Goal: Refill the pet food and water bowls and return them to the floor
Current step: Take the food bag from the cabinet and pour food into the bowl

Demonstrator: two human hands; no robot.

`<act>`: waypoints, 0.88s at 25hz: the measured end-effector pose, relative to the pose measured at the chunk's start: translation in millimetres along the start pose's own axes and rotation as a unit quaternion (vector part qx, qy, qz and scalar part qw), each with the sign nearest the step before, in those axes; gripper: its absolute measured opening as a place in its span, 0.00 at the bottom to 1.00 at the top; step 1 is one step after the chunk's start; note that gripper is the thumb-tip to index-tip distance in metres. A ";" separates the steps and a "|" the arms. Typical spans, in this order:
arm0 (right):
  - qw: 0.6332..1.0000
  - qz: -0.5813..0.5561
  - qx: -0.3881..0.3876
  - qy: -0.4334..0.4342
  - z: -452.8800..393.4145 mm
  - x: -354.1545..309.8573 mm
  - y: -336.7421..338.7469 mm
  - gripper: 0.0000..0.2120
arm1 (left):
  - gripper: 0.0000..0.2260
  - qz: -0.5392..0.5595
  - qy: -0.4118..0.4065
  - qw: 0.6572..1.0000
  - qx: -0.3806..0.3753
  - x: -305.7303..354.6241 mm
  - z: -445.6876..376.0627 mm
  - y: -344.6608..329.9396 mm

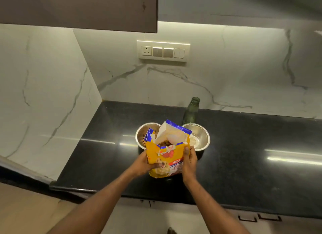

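Observation:
A yellow and blue pet food bag (167, 155) stands open-topped on the black counter, with brown kibble showing inside it. My left hand (143, 165) grips its left side and my right hand (190, 161) grips its right side. Right behind the bag sit two steel bowls side by side. The left bowl (142, 133) holds some kibble and is partly hidden by the bag. The right bowl (200, 136) looks empty of food. A green glass bottle (191, 111) without a cap stands upright just behind the right bowl.
The black counter (244, 155) runs to the right and ends in a corner against marble walls on the left. A switch panel (163, 51) is on the back wall. A dark upper cabinet (78, 7) hangs overhead. Cabinet handles (259, 218) show below the counter edge.

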State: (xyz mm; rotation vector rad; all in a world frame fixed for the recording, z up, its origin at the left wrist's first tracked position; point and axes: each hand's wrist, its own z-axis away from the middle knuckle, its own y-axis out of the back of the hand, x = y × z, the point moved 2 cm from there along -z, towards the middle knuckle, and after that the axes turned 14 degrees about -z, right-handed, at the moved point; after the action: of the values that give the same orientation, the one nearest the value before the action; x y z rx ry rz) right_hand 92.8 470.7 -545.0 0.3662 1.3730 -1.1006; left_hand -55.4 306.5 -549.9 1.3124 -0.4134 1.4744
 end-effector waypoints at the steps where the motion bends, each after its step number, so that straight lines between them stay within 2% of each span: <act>1: 1.000 -0.012 -0.012 -0.019 -1.5 -0.4 4.8 0.31 | 0.39 -0.015 -0.002 1.000 0.000 0.6 0.5 1.2; 3: 0.999 -0.026 -0.021 -0.014 -7.3 -13.5 6.9 0.38 | 0.45 -0.054 -0.012 0.998 -0.014 12.4 6.7 12.7; 4: 1.000 -0.021 -0.008 0.013 -14.3 -27.8 5.4 0.39 | 0.50 -0.051 -0.023 0.998 -0.010 23.9 11.9 22.1; 5: 0.998 0.001 0.011 0.055 -22.2 -47.6 0.3 0.37 | 0.52 -0.022 -0.033 0.999 0.029 39.6 18.3 34.0; 6: 0.992 0.041 0.019 0.115 -28.8 -72.6 -9.8 0.31 | 0.51 0.017 -0.054 0.994 0.095 59.6 24.9 45.5; 7: 0.978 0.099 0.006 0.184 -34.9 -99.3 -24.2 0.25 | 0.44 0.032 -0.096 0.979 0.178 84.7 30.4 55.2; 8: 0.954 0.181 -0.036 0.238 -38.8 -124.9 -42.4 0.20 | 0.34 -0.001 -0.152 0.952 0.265 109.5 31.8 62.2; 9: 0.914 0.293 -0.095 0.262 -42.4 -143.6 -61.6 0.17 | 0.22 -0.094 -0.203 0.917 0.329 135.9 29.8 66.9; 10: 0.854 0.429 -0.152 0.253 -44.7 -154.0 -78.5 0.14 | 0.13 -0.239 -0.228 0.886 0.327 163.2 24.1 65.4; 11: 0.778 0.560 -0.194 0.208 -48.2 -155.2 -89.9 0.12 | 0.11 -0.400 -0.220 0.851 0.261 181.8 15.1 56.9; 12: 0.709 0.655 -0.215 0.149 -52.0 -151.9 -93.0 0.12 | 0.13 -0.536 -0.172 0.809 0.167 186.8 7.7 49.0; 13: 0.669 0.704 -0.219 0.095 -57.0 -145.7 -86.0 0.14 | 0.17 -0.613 -0.106 0.777 0.090 180.6 4.1 45.1; 14: 0.672 0.705 -0.219 0.058 -62.8 -139.3 -72.5 0.17 | 0.21 -0.639 -0.056 0.766 0.054 168.0 5.2 45.2; 17: 0.793 0.547 -0.263 0.048 -67.3 -119.8 -24.5 0.26 | 0.29 -0.579 0.000 0.811 0.087 114.0 22.1 46.1; 19: 0.848 0.429 -0.305 0.057 -57.6 -102.3 -1.0 0.32 | 0.33 -0.477 0.016 0.871 0.117 75.5 30.1 43.9; 21: 0.881 0.331 -0.339 0.019 -50.1 -79.9 14.6 0.40 | 0.33 -0.274 0.008 0.955 0.114 41.7 32.8 31.1; 22: 0.894 0.285 -0.346 -0.008 -48.3 -68.1 19.4 0.44 | 0.32 -0.169 0.000 0.979 0.114 29.7 32.2 20.8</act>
State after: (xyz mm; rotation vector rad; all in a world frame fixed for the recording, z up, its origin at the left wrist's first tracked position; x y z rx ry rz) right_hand 91.3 545.1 -502.6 0.2050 1.4181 -0.0990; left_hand -52.0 286.9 -505.6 1.4814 -0.0144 1.2586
